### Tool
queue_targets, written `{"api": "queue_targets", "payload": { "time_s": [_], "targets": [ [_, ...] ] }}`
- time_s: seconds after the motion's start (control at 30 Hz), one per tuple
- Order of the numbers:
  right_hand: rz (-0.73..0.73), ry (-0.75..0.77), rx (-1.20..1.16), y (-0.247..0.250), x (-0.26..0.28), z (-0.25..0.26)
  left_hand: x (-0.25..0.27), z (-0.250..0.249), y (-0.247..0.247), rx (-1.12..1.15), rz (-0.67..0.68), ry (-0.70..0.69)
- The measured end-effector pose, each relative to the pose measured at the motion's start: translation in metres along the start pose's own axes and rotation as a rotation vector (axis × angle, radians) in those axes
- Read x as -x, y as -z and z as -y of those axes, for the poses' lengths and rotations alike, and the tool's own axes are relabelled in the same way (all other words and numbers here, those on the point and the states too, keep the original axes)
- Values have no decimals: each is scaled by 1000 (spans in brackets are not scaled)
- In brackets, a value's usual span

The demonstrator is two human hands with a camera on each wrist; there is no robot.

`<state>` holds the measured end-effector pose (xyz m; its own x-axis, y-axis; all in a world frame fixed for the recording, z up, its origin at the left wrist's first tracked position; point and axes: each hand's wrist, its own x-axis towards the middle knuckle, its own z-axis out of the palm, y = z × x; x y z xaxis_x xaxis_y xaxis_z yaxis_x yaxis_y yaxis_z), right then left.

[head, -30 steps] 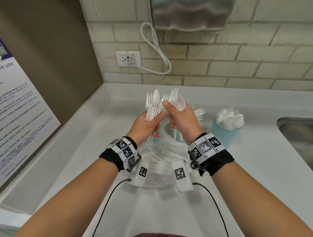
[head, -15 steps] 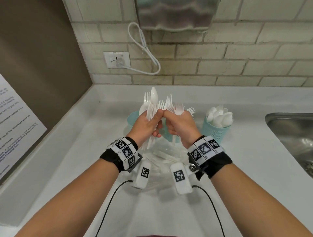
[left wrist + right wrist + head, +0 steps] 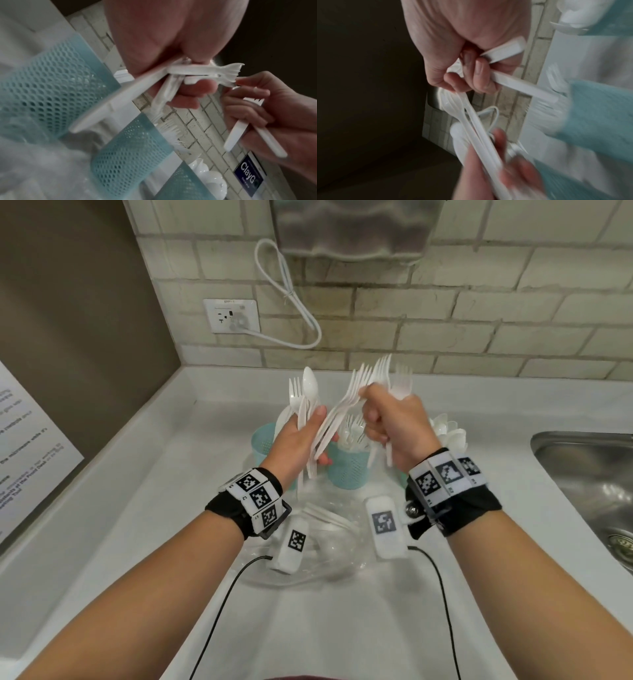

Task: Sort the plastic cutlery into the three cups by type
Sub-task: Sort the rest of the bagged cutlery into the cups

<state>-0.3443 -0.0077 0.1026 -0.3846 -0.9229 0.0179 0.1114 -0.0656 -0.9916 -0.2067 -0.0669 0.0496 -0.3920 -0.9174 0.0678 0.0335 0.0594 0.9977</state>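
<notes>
Left wrist view: dark blue label on the brick wall reads "ClayG", unseen from the head. Head view: left hand grips a mixed cutlery bundle, right hand clasps forks, both above three teal cups near the bench's back edge. Poster text illegible.

We are in a shared kitchenette: a white table meets a brick-tiled wall with a power socket, a steel sink sits alongside, and a printed notice about microwave use hangs nearby.
</notes>
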Motion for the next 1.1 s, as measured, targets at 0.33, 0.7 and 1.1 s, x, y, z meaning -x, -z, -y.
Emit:
{"api": "queue_targets", "payload": {
  "time_s": [0.33, 0.7, 1.1],
  "targets": [
    [-203, 276, 398, 12, -30, -4, -1, 2, 9, -79, -59, -50],
    [-76, 71, 821, 26, -53, -28, 2, 6, 10, -154, -6, -65],
    [-185, 476, 475, 11, -57, -5, 2, 15, 10, -158, 8, -46]
  ]
}}
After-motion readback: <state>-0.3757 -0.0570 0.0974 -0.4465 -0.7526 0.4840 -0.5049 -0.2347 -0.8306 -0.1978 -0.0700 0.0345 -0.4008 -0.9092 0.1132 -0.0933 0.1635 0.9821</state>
